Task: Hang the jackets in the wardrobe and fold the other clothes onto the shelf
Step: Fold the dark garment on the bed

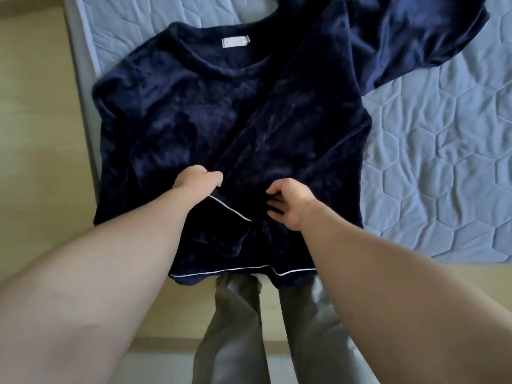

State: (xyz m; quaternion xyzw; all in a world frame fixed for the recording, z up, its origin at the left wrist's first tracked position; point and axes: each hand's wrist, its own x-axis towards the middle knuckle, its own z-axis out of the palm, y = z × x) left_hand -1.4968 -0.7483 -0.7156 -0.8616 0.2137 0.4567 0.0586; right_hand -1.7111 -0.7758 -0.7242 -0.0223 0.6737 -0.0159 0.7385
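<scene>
The dark blue top (194, 112) lies flat on the bed (443, 162). The left hand (198, 180) holds its folded-in sleeve (277, 120). The right hand (289, 202) seems to pinch the cloth too. This is the folding step. Next, the bottom likely needs folding up.

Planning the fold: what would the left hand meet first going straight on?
The left hand grips the navy top; straight on lies only more of its fabric, as far as depth shows.
</scene>
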